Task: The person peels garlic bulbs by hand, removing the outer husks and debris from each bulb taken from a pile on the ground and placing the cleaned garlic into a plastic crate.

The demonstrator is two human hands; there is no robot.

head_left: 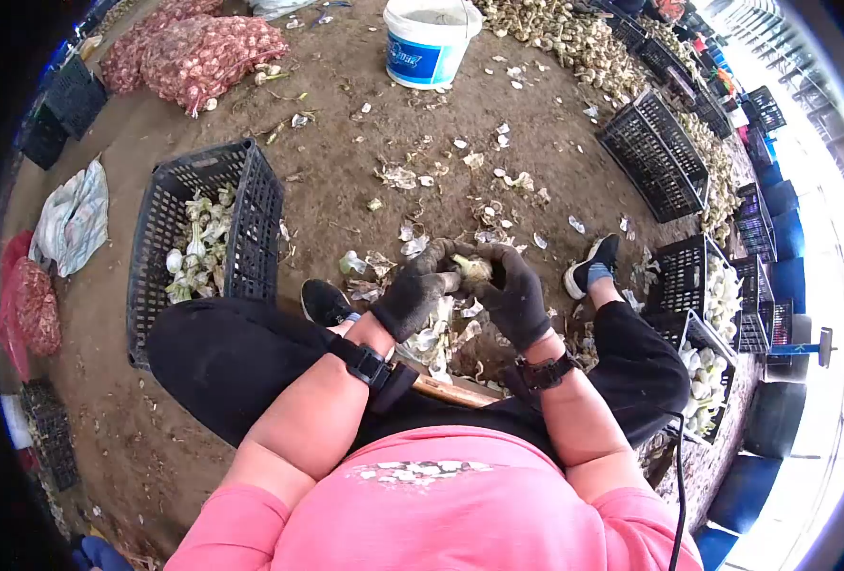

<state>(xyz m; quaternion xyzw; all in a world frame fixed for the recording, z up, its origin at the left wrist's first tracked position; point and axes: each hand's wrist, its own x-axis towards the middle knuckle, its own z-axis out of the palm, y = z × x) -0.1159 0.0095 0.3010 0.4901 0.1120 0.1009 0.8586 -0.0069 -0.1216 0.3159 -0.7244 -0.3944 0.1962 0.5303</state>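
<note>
Between my gloved hands, above the ground in front of my lap, is a garlic bulb with a pale, yellowish top. My right hand curls around its right side, fingers bent over it. From the other side my left hand presses its closed fingertips and thumb against the bulb. Dark gloves cover both hands and hide part of the bulb. Loose garlic skins lie on the ground beneath them.
A black crate with garlic stands left; a crate of trimmed bulbs is right. Ahead sit a white bucket, red mesh sacks and a garlic heap. Another black crate lies at right.
</note>
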